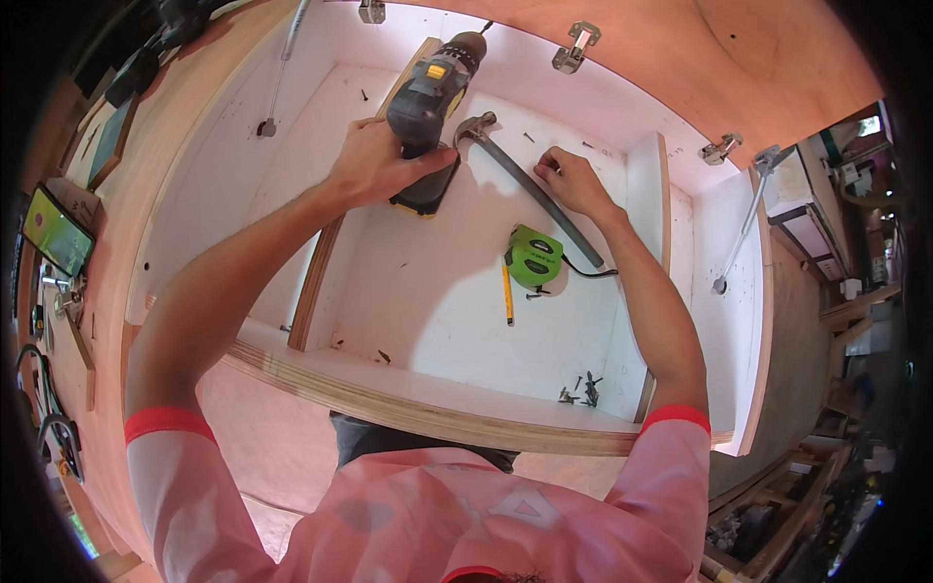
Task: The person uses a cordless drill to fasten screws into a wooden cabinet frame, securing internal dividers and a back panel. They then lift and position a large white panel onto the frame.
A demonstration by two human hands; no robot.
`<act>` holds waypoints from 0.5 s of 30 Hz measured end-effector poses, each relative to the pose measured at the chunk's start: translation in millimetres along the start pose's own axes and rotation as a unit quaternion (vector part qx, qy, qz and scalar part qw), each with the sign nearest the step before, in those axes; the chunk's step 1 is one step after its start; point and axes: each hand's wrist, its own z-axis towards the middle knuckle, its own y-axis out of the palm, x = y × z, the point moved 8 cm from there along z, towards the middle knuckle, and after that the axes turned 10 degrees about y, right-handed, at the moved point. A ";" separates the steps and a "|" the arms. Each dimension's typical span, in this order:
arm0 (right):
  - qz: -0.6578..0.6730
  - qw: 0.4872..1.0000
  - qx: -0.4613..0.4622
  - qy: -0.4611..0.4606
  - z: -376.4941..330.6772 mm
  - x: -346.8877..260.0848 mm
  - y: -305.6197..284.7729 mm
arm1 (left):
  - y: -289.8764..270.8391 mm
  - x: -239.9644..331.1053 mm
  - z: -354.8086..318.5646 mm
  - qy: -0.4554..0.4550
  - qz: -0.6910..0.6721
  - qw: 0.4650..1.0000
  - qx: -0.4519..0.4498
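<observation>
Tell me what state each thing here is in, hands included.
Drill: held, bit fitted.
Left hand: closed around the drill's handle.
Right hand: fingers curled; contents unclear.
Hammer: lying down, unheld.
Tape measure: lying down, unheld.
Screws: loose.
White cabinet: open, interior exposed.
Phone: screen lit.

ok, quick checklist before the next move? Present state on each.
1. Drill in hand: ok, left hand wraps its grip.
2. Bit in the drill: ok, one sticks out of the front.
3. Right hand empty: cannot tell, fingers are curled in and hide what may be between them.
4. Loose tools out of the cabinet: not ok, hammer and green tape measure lie inside.
5. Screws all in one pile: not ok, others are scattered.
</observation>
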 end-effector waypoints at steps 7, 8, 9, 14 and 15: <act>0.010 1.000 0.004 -0.014 2.7 0.9 0.7 | -0.6 2.0 -0.4 0.002 -0.017 1.000 0.013; 0.014 1.000 0.004 -0.019 3.0 0.6 0.9 | -1.4 2.1 -0.4 0.003 -0.017 1.000 0.017; 0.017 1.000 0.002 -0.024 3.2 0.3 1.0 | -1.5 2.4 -0.2 0.006 -0.013 1.000 0.016; 0.021 0.999 0.003 -0.028 2.9 -1.4 1.1 | -1.6 0.0 0.8 -0.003 -0.021 1.000 0.002; 0.020 0.999 0.004 -0.026 2.7 -1.7 1.0 | -0.9 -1.2 0.8 -0.010 -0.028 1.000 -0.003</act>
